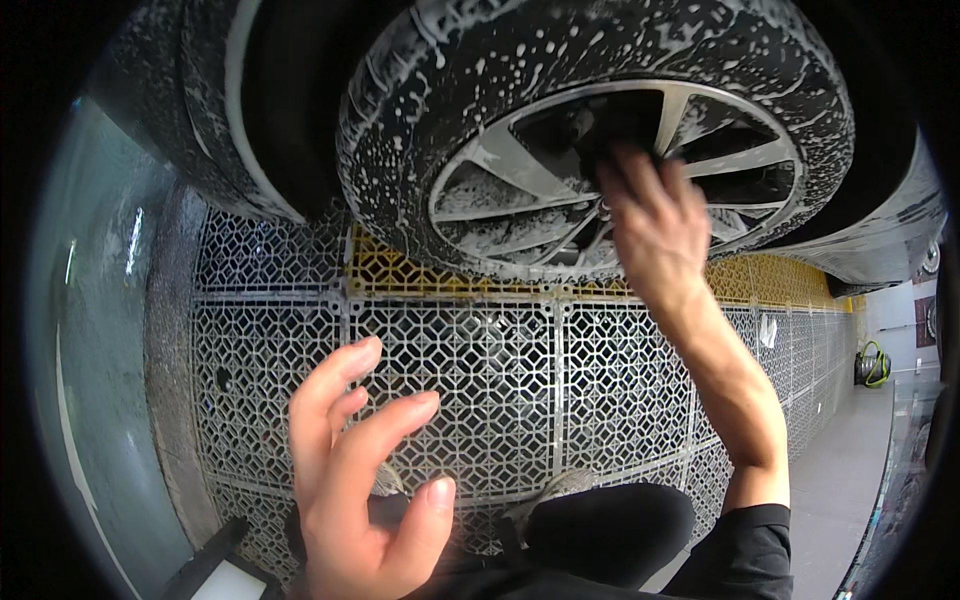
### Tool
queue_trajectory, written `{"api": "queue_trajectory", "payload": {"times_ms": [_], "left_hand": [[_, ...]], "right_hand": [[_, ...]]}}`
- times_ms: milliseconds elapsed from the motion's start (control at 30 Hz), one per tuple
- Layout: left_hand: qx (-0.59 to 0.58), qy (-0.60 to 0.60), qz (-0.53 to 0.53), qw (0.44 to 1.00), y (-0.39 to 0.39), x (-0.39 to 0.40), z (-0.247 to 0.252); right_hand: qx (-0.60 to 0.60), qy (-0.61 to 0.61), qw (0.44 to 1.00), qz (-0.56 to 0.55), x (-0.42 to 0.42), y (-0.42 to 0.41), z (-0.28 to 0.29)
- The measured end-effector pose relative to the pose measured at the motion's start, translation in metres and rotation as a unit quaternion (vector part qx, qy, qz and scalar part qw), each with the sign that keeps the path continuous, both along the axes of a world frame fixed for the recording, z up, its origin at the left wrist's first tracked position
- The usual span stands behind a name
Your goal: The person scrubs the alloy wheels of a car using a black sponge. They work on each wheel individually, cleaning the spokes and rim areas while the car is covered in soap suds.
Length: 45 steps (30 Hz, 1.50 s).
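Note:
Before me stands a car wheel with a black tyre point(405, 150) covered in foam drops and streaks. Its silver alloy rim point(517, 161) has wide and narrow spokes with suds on them. My right hand point(660, 217) reaches over the rim near the hub, its fingers blurred. Something dark lies at its fingertips; whether the hand holds it, I cannot tell. Low in the view, away from the wheel, my left hand point(367, 465) hangs in the air above the floor grating, fingers apart and slightly curled, with nothing in it.
White plastic floor grating point(450, 352) spreads below, with a yellow strip point(405, 270) beside the tyre. Foamy car bodywork point(157, 120) flanks the wheel. My shoes and bent knee point(607, 532) are below. A dark round object with a green hose or cord point(871, 367) stands far right.

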<state>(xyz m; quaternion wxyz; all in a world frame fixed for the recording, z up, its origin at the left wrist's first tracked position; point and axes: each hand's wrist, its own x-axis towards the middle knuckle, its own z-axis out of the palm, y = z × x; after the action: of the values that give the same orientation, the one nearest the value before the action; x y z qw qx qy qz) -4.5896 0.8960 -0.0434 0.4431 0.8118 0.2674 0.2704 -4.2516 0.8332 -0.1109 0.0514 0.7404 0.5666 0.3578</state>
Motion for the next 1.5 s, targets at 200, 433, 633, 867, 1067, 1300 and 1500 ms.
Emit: {"api": "queue_trajectory", "payload": {"times_ms": [200,433,633,867,1067,1300,1500], "left_hand": [[-0.012,0.003,-0.065,0.998,0.006,0.026,-0.024],[-0.004,-0.026,0.001,1.0,0.01,0.004,-0.02],[-0.032,-0.016,-0.047,0.998,0.003,0.03,-0.032],[-0.004,-0.02,-0.034,0.999,-0.008,0.027,-0.03],[0.016,0.005,-0.055,0.998,-0.009,0.033,-0.029],[0.011,0.03,-0.048,0.998,0.001,0.031,-0.043],[0.007,0.018,-0.063,0.998,0.002,0.044,-0.04]], "right_hand": [[-0.001,0.057,0.993,-0.105,0.056,-0.03,-0.078],[0.168,0.288,0.943,-0.017,0.006,-0.039,-0.099],[0.257,0.328,0.909,0.008,0.036,0.006,-0.121],[0.237,0.372,0.897,0.041,0.012,-0.024,-0.104],[0.188,0.389,0.9,-0.056,0.051,-0.048,-0.156],[0.449,0.154,0.869,0.14,0.04,-0.029,-0.008],[0.408,0.225,0.881,0.078,0.06,-0.029,-0.016]]}}
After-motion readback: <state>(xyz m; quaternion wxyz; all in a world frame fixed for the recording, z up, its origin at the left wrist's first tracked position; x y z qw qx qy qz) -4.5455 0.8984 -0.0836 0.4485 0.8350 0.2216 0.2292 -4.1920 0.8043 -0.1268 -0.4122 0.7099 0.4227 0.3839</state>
